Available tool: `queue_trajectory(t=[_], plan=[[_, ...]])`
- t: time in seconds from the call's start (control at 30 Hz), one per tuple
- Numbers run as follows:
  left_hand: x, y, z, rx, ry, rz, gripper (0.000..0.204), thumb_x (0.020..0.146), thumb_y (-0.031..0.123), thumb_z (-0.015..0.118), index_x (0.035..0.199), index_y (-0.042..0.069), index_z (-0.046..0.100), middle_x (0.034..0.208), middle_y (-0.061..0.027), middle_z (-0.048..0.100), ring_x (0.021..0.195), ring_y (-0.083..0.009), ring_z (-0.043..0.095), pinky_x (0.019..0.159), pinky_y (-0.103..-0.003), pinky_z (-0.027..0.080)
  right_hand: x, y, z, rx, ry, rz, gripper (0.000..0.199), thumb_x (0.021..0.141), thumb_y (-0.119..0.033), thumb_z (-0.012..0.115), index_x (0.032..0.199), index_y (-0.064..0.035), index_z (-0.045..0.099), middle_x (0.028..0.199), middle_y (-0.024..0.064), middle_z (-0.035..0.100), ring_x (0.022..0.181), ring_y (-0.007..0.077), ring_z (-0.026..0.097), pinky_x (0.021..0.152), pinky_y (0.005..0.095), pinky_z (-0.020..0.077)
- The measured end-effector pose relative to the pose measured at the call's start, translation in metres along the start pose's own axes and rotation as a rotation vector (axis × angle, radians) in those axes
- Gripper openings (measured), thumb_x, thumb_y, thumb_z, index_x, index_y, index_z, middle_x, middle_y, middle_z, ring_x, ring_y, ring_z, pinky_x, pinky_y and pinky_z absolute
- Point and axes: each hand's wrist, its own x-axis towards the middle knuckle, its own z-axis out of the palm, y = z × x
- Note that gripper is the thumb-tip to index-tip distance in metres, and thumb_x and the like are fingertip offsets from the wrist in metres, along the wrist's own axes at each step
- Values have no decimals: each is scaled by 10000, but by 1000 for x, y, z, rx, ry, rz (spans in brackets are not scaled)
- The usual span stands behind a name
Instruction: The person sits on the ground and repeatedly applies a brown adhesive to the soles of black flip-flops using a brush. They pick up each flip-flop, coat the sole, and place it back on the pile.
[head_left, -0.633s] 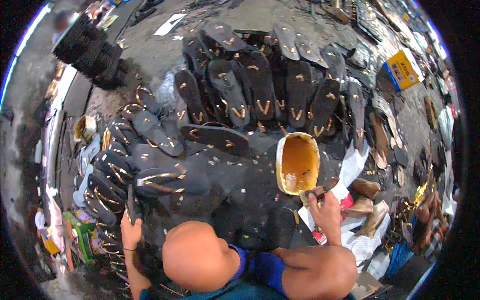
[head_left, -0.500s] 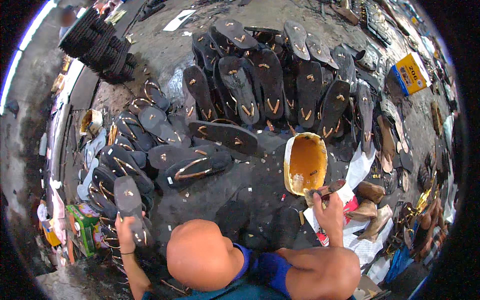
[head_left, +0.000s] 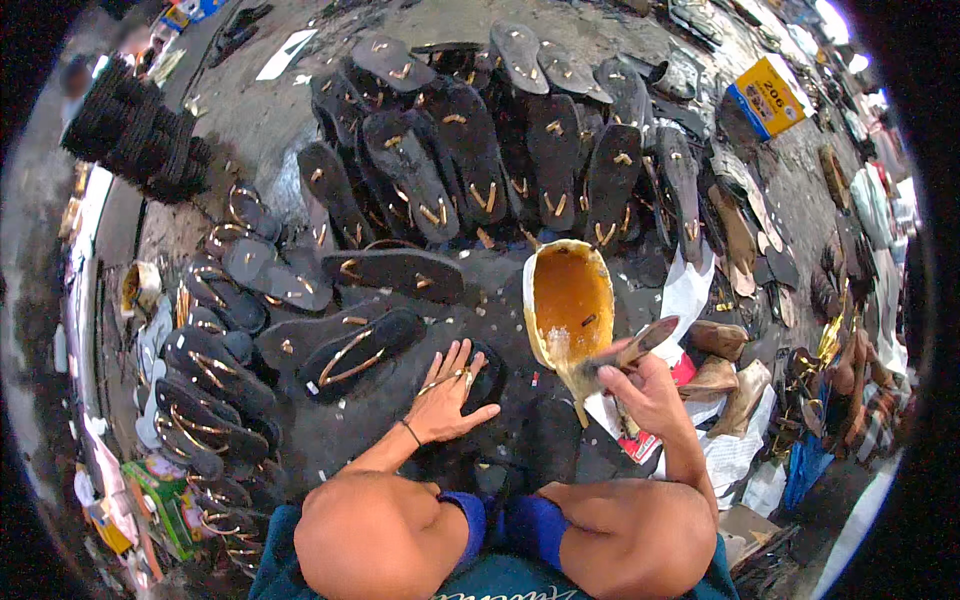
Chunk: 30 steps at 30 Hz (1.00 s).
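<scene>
Head view: my left hand (head_left: 447, 395) is spread flat, palm down, pinning a black sandal sole (head_left: 484, 378) to the dark ground in front of my knees. My right hand (head_left: 645, 388) is closed around a brush (head_left: 628, 352), bristle end pointing toward the cut-open yellow glue container (head_left: 568, 300) just beside it.

Step, as I read it: loading or wiping the brush at the container, with the sole held ready for coating. Next move would call for bringing the brush left across the short gap to the sole and keeping the left fingers off the surface being coated.

Edges and room:
- Container's lower lip sits right next to the brush; an easy knock.
- Finished black sandals with tan straps (head_left: 352, 352) lie just left of my left hand; more rows (head_left: 470, 150) fan out ahead.
- Paper scraps and brown pieces (head_left: 715, 375) crowd the right side.
- Only open ground is the small dark patch between hands and knees.
- Left side is stacked with sandals (head_left: 210, 400); no swing room there.
</scene>
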Motion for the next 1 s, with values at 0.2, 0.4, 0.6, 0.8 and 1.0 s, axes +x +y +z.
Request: queue_trajectory(t=[0.2, 0.4, 0.6, 0.8, 1.0], plan=[[52, 43, -94, -1480, 303, -471, 499, 1018, 435, 438, 1297, 60, 611, 1146, -84, 697, 994, -216, 678, 900, -357, 551, 77, -74, 74, -53, 124, -719, 226, 867, -67, 731, 1090, -42, 699, 1046, 96, 725, 943, 218, 691, 854, 335, 533], [44, 29, -83, -1342, 300, -221, 564, 1020, 425, 371, 1387, 25, 527, 1307, -200, 617, 1158, -365, 630, 1025, -522, 500, 65, -78, 116, -51, -100, -906, 300, 811, -67, 686, 1104, -126, 705, 1046, 123, 718, 943, 336, 683, 834, 433, 525], [31, 45, -95, -1833, 103, 58, 677, 991, 470, 381, 1503, 28, 377, 1496, -210, 447, 1327, -361, 505, 1131, -480, 401, 112, -92, 67, 63, 271, -553, 172, 888, -111, 704, 1053, -61, 712, 1006, 140, 730, 915, 322, 707, 800, 403, 557], [47, 41, -87, -1795, -37, 64, 725, 987, 532, 394, 1506, 26, 368, 1485, -239, 440, 1343, -357, 482, 1125, -493, 406, 42, -74, 120, -53, -101, -833, 278, 819, -77, 728, 1092, -122, 692, 1047, 107, 711, 995, 297, 670, 863, 419, 509], [36, 60, -89, -1781, 76, 7, 827, 886, 561, 564, 1475, 4, 403, 1458, -235, 480, 1314, -398, 504, 1144, -490, 390, 130, -83, 57, 117, 273, -423, 199, 962, -161, 673, 1083, -2, 671, 921, 63, 714, 793, 105, 657, 698, 279, 529]])
